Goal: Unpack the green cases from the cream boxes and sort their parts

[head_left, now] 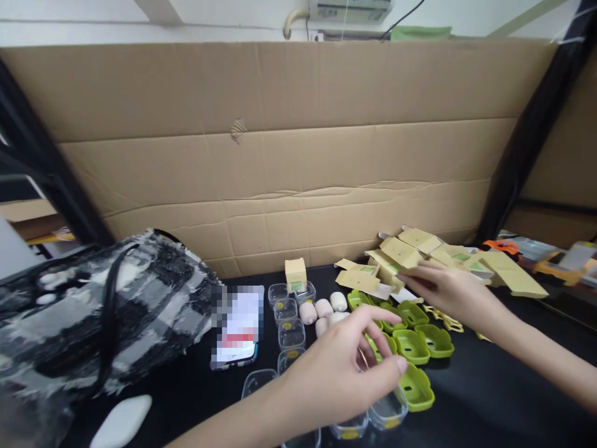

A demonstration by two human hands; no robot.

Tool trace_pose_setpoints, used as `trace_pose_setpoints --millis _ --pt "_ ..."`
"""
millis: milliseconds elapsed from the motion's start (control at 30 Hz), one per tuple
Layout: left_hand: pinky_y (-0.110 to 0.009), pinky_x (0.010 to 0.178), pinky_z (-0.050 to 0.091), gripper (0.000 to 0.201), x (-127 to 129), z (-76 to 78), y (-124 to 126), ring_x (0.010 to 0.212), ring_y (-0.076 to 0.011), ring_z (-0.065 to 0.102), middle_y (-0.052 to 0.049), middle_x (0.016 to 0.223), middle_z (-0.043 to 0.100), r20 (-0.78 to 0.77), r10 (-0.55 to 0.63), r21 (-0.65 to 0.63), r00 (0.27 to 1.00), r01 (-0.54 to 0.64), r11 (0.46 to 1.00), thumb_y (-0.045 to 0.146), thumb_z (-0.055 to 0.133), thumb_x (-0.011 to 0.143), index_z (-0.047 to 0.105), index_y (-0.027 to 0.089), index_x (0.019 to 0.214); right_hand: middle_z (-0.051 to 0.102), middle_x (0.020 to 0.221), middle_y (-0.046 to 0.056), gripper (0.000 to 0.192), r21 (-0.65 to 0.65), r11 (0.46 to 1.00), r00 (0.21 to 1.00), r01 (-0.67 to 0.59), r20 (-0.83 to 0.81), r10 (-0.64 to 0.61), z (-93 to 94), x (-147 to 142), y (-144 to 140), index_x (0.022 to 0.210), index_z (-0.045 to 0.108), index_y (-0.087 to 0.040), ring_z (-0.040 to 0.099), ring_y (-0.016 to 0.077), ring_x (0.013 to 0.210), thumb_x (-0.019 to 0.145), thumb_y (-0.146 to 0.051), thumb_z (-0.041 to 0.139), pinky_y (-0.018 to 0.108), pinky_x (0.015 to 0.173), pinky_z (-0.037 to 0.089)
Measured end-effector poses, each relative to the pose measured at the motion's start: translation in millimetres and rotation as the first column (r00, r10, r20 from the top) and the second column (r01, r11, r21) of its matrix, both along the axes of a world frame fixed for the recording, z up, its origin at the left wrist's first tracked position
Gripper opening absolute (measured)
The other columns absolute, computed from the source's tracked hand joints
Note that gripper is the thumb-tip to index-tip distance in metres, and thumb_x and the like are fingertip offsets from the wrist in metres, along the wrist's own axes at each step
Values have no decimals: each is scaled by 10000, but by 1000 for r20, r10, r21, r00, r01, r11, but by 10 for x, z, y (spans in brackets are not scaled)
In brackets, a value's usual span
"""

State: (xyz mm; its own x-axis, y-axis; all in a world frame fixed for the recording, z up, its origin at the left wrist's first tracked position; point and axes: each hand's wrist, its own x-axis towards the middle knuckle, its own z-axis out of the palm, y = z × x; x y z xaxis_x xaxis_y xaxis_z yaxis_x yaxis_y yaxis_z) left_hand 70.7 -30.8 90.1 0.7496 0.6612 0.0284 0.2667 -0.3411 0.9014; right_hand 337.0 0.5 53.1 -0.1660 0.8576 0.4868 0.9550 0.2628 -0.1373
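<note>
My left hand [342,367] hovers over the transparent plastic cups [388,407] and green flower-shaped trays [413,345], thumb and fingers apart with nothing between them. Farther back on the right, the fingers of my right hand [450,292] close on the edge of a pale yellow cardboard box [390,267] in a pile of opened, flattened ones. Part of that grip is hidden behind the hand. Several round whitish pieces [323,308] lie between the cups and the trays, some of them covered by my left hand.
A small upright yellow box [295,274] stands on the cups at the back. To the left are a phone [240,326], a black-and-white checked bag [153,298] and a white rounded object [122,420]. Yellow plastic pieces [445,318] lie near my right wrist. Cardboard [298,162] walls the table's back.
</note>
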Motion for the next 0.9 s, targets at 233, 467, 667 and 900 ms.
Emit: trace_pose_setpoints --millis 233,467,667,900 --pt "-249 620 412 326 -54 54 -3 685 -132 541 32 750 584 -90 -95 55 991 100 993 318 584 804 577 249 1122 582 1176 77 271 -231 896 923 -380 -41 382 325 -1268 1175 1156 560 -181 605 202 965 919 -312 542 404 810 518" --pt "-221 496 332 199 -85 76 218 481 -97 401 101 525 368 153 185 224 971 -216 950 330 492 886 558 212 1032 588 1159 48 300 -256 830 869 -495 -145 474 163 -1513 1462 1142 574 -151 602 251 978 907 -337 554 415 810 517" --pt "-394 866 467 166 -237 19 591 970 -224 568 -73 1001 575 96 209 697 973 -216 684 181 525 847 569 176 1007 577 1178 82 305 82 884 856 -461 -223 467 161 -1189 1159 1179 542 -168 600 215 985 911 -312 555 423 818 513" --pt "-501 1069 319 591 -247 -127 693 1316 -271 336 -159 1381 388 18 124 810 992 -87 579 101 526 824 264 193 1346 616 1097 88 462 269 794 784 -544 -175 596 125 -758 284 1184 493 -200 585 230 1023 778 -316 682 396 850 501"
